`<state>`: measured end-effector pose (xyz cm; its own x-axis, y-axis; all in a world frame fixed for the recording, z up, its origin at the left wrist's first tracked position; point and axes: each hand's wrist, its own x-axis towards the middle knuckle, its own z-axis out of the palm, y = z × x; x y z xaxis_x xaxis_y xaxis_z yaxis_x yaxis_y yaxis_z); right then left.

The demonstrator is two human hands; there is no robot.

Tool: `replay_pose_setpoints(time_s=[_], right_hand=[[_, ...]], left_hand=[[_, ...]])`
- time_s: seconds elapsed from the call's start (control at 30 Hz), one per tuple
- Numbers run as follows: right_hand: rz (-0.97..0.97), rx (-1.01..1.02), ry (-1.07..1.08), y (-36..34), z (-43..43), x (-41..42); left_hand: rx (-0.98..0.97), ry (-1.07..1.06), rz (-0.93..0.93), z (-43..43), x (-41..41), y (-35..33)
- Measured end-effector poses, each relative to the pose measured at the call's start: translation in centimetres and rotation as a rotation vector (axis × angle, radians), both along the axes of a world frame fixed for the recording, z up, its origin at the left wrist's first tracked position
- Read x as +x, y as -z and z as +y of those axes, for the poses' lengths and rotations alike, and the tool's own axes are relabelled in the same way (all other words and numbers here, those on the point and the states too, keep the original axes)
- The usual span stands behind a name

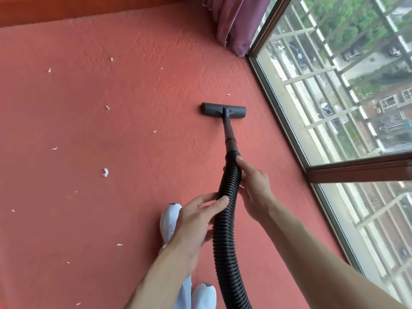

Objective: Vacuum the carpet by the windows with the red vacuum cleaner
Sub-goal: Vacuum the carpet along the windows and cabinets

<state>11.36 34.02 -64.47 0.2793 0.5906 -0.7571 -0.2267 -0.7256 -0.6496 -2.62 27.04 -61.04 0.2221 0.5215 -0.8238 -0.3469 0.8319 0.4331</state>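
Head view: I see both arms reaching forward.
Right hand (254, 184): wrapped round the black hose (225, 241), index finger along it.
Left hand (194, 221): grasps the hose nearer me.
Nozzle (223, 110): flat on the red carpet (89, 130), near the windows (334, 97).
Scraps (105, 172): scattered leftward.

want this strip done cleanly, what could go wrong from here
Both the left hand and the right hand hold the flexible hose, not the rigid tube, so the floor head may steer poorly or lift.
The paper scraps lie left of the floor head; this pass would likely miss them.
Farther on, the curtain hangs at the carpet and could get sucked in.
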Motion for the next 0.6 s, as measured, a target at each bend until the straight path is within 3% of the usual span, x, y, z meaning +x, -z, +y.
replay_pose_setpoints(time_s=[0.43, 0.6], right_hand=[[-0.006, -0.034, 0.163, 3.5, 10.6, -1.7], [-0.004, -0.074, 0.093, 4.5, 11.1, -0.6]], left_hand=[[0.042, -0.029, 0.064, 10.1, 0.7, 4.8], [0.023, -0.003, 0.102, 9.9, 1.4, 5.0]])
